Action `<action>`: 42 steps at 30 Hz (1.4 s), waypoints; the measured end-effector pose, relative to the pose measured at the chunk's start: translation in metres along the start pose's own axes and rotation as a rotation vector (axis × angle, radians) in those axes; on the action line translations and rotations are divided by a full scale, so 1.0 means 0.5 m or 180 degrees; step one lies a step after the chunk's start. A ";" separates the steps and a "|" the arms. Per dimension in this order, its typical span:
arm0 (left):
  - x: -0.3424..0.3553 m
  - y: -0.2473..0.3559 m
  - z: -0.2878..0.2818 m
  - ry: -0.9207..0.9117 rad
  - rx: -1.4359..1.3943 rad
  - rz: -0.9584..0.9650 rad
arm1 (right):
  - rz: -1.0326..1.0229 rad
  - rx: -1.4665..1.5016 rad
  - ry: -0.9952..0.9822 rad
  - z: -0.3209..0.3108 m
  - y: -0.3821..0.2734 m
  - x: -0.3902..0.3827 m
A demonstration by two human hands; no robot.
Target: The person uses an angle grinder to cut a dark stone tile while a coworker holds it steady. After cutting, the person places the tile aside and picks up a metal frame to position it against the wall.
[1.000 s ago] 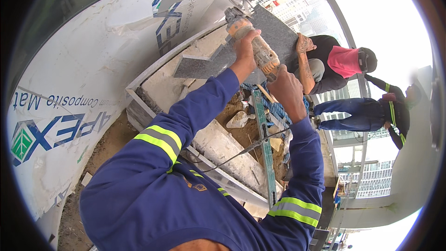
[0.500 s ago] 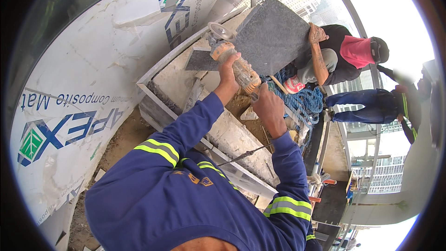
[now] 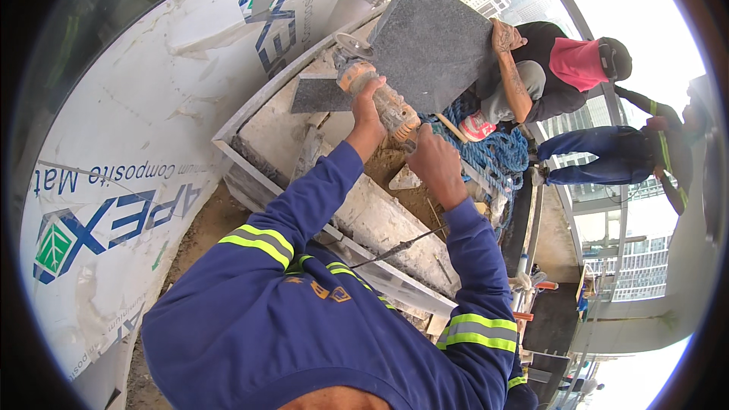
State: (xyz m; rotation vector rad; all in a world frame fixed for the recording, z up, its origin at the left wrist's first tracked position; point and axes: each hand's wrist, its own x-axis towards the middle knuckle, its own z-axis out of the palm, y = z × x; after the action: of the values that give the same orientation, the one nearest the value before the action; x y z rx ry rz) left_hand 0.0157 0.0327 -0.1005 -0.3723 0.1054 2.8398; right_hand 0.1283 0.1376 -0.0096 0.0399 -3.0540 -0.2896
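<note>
A dusty orange angle grinder [image 3: 392, 112] is gripped in both my hands. My left hand [image 3: 367, 117] wraps round its body behind the head. My right hand [image 3: 437, 165] closes on its rear end, where the fingers are partly hidden. The grinder's round disc [image 3: 354, 46] lies close to the left edge of a dark grey stone slab [image 3: 437, 45]; whether they touch I cannot tell. A co-worker's hand [image 3: 506, 36] holds the slab's right edge. Beside the grinder head lies a smaller dark grey piece [image 3: 319, 96].
A pale trough-like ledge [image 3: 262, 127] runs beneath the work. Tangled blue rope [image 3: 501, 153] and a wooden handle [image 3: 452, 129] lie right of the grinder. A crouching co-worker [image 3: 547, 76] is at the right, another person [image 3: 600, 156] beyond. A white panelled wall [image 3: 182, 83] curves along the left.
The whole view has shifted slightly. My hands, the grinder and the slab keep nearly the same places relative to one another.
</note>
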 end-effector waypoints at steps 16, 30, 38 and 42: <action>-0.001 0.012 0.013 -0.0006 -0.0180 -0.0109 | -0.0212 -0.0366 0.0021 -0.045 -0.015 0.022; 0.002 -0.004 0.021 -0.0365 -0.0814 -0.0185 | -0.0342 -0.1005 0.0046 -0.107 -0.053 0.027; 0.005 0.009 0.022 -0.0336 -0.0535 -0.0058 | -0.0336 -0.0701 0.0037 -0.101 -0.051 0.018; 0.003 0.016 0.020 -0.0235 -0.0511 -0.0151 | -0.0356 -0.0443 0.0245 -0.089 -0.044 0.010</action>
State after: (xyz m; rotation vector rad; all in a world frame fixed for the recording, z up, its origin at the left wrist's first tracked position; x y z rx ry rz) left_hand 0.0098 0.0264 -0.0909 -0.2979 -0.1450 2.8191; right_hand 0.1271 0.1075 0.0299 0.2094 -2.9519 -0.4949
